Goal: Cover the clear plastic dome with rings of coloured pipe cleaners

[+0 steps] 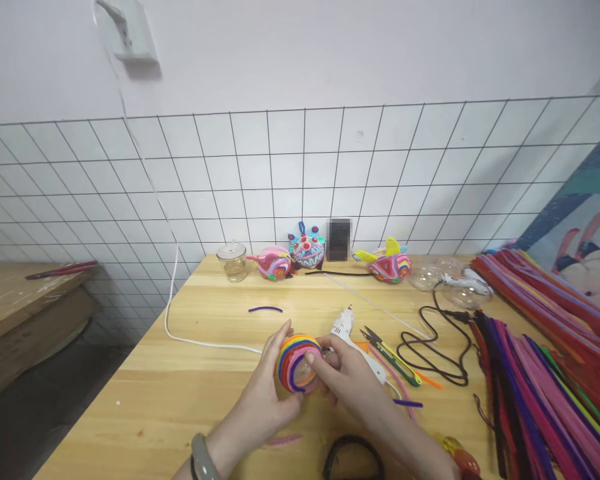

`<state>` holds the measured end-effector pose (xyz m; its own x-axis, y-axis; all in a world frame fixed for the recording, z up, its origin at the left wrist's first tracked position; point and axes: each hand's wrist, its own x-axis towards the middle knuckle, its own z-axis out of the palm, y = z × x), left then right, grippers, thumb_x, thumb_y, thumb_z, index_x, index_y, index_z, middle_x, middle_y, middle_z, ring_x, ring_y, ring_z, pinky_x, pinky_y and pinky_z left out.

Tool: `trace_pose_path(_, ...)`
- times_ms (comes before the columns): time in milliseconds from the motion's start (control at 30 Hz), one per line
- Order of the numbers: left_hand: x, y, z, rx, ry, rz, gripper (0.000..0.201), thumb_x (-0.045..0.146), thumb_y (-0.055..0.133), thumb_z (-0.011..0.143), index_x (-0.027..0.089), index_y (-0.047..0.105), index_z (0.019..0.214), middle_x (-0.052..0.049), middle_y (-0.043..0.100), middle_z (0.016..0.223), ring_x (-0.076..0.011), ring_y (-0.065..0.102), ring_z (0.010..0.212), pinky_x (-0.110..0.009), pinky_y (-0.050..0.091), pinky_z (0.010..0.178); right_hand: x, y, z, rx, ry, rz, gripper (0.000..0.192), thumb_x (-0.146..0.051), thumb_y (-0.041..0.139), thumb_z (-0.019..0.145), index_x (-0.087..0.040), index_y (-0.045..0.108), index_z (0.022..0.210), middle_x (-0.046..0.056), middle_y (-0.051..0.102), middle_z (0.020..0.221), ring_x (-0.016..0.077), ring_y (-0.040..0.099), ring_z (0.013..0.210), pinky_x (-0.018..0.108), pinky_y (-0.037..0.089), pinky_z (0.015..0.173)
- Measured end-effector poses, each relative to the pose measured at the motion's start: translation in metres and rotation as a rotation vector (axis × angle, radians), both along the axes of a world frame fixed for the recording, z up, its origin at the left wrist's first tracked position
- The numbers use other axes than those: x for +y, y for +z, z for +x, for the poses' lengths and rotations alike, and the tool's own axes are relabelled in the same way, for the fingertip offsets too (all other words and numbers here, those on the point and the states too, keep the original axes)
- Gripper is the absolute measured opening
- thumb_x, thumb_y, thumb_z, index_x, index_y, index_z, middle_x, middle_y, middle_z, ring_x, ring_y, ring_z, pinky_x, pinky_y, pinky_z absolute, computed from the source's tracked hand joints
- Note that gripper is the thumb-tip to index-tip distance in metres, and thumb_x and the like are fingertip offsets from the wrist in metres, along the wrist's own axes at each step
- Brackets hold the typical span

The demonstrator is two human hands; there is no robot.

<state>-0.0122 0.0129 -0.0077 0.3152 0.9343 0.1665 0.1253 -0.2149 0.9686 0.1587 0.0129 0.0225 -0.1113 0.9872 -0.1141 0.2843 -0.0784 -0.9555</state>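
Note:
Both my hands hold a round ball wrapped in rainbow pipe cleaners (295, 360) just above the wooden table (190, 393). My left hand (267, 393) cups its left side, thumb up along the top. From the right, my right hand (343, 377) presses its fingers on the ball's purple and clear front. A white hot glue gun (347, 333) lies just behind my right hand.
Three colourful pipe-cleaner figures (307, 250) and a glass jar (233, 261) stand by the tiled wall. Snips (387, 350), a black cord (437, 347) and loose purple pieces (265, 309) lie nearby. A large heap of pipe cleaners (540, 360) covers the right side. A black ring (353, 457) lies near me.

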Motion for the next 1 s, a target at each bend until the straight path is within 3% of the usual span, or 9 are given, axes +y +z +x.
trace_pose_path(167,-0.002,0.002,-0.001,-0.051,0.002,-0.018,0.09,0.017,0.067,0.073,0.028,0.02,0.148,-0.01,0.029,0.154,-0.0306,0.035,0.139,-0.046,0.027,0.115,0.004,0.007,0.001,0.088,0.011,-0.065,0.04,-0.057,0.055,0.078,-0.019,0.053,0.089,-0.008,0.051,0.044,0.0092,0.045,0.034,0.02,0.036,0.037)
trace_pose_path(533,-0.009,0.019,0.001,-0.037,0.074,0.043,0.07,0.03,0.066,0.08,0.024,0.031,0.14,-0.012,0.043,0.144,-0.0301,0.047,0.129,-0.045,0.036,0.109,0.006,0.01,0.004,0.307,0.023,-0.199,0.048,-0.065,0.055,0.074,-0.02,0.051,0.062,-0.006,0.052,0.038,0.0072,0.044,0.03,0.019,0.027,0.035)
trace_pose_path(767,-0.009,0.027,-0.004,0.072,-0.017,0.09,0.067,0.036,0.061,0.085,0.024,0.029,0.142,-0.013,0.042,0.146,-0.0306,0.042,0.134,-0.045,0.031,0.113,0.002,0.011,0.002,0.403,0.04,-0.236,0.05,-0.063,0.053,0.077,-0.017,0.059,0.057,-0.004,0.053,0.041,0.0067,0.045,0.031,0.02,0.037,0.038)
trace_pose_path(1000,-0.007,0.025,-0.005,0.026,-0.059,0.071,0.07,0.04,0.06,0.086,0.022,0.026,0.145,-0.014,0.039,0.149,-0.0312,0.037,0.137,-0.048,0.028,0.114,0.003,0.01,0.002,0.422,0.03,-0.244,0.05,-0.063,0.056,0.075,-0.017,0.06,0.056,-0.003,0.055,0.04,0.0072,0.046,0.03,0.02,0.036,0.036)
